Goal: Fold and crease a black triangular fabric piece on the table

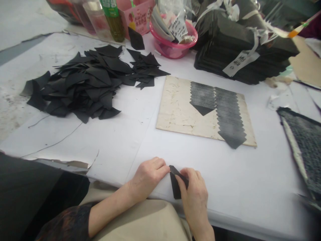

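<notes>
At the table's near edge, my right hand [195, 187] pinches a small black leather-like piece [176, 189] between thumb and fingers. The piece looks folded over, with one part lying across the other. My left hand [152, 172] is closed at its upper left corner, thumb and fingertips pressed together there. Beyond my hands lies a beige board [175, 113] bearing two overlapping rows of similar black pieces. The right row [230, 117] is longer and its last pointed piece hangs over the board's near edge; the left row [202, 97] is shorter.
A loose heap of black pieces [87, 83] lies at the left, a smaller pile [145, 67] beside it. Along the back stand a green-labelled bottle [112, 20], a pink box [136, 16], a pink bowl [173, 48] and tied black stacks [225, 43]. Dark textured fabric [303, 144] lies right.
</notes>
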### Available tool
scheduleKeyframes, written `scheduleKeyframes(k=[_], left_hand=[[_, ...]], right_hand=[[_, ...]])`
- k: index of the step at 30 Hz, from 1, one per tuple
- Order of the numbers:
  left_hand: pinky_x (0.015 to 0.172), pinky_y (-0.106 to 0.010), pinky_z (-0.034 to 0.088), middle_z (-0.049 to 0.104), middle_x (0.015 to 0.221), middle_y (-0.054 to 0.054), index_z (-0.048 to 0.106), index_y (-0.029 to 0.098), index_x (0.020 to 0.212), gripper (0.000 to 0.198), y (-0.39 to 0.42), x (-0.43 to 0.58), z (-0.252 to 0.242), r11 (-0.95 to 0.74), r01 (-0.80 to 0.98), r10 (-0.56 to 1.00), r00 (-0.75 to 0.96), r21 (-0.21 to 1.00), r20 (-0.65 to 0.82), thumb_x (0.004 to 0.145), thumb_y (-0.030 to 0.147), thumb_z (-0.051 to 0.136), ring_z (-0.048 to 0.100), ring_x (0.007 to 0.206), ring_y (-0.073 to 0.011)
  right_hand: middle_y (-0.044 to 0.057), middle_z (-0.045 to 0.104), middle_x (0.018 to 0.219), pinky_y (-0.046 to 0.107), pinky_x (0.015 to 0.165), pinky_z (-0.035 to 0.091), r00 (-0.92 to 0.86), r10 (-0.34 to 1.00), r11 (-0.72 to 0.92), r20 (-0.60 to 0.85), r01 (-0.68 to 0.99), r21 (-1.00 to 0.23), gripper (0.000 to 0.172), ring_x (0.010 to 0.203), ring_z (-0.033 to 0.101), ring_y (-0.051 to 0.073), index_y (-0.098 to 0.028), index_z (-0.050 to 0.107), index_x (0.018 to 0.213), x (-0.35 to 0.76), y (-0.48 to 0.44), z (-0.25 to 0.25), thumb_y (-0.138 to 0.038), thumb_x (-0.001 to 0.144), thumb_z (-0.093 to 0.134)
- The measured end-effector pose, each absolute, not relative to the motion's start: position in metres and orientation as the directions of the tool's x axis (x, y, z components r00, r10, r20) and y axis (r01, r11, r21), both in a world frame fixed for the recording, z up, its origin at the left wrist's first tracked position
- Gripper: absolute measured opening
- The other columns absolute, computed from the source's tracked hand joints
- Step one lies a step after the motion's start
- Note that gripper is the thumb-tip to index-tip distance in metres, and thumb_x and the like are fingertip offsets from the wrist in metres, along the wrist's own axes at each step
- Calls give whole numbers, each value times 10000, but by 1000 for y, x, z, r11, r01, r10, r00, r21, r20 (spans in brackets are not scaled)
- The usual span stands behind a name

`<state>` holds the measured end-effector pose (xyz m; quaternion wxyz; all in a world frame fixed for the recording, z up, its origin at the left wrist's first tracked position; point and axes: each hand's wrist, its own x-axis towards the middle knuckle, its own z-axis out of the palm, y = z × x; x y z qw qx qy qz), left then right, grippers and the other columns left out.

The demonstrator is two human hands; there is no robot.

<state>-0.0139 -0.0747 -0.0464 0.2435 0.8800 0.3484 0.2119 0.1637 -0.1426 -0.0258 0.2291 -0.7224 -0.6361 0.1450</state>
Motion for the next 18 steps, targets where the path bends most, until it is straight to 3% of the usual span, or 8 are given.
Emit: scheduleKeyframes(k=[7,12,18], left_hand=[[684,-279,430,545,829,-30,633,162,958,166,-74,-14,-46,-662,524,698,691,535,186,989,186,471,514,787,-167],[668,-281,429,545,818,-33,635,161,940,174,-74,-15,-47,-692,533,682,703,487,202,983,166,467,514,772,-169],[642,-280,425,533,800,-29,634,151,898,174,-74,-14,-48,-713,534,677,693,454,247,973,156,477,513,752,-167]], right_hand=[[26,641,923,342,778,409,100,995,-71,23,833,-549,170,866,542,206,-257,632,996,163,-141,-23,-309,984,471],[30,631,892,332,764,414,96,992,-28,84,809,-587,188,849,535,195,-262,669,1009,163,-146,-28,-276,984,484],[26,606,872,314,735,412,22,984,76,178,850,-522,226,809,512,177,-290,677,1117,167,-149,-35,-230,983,504]])
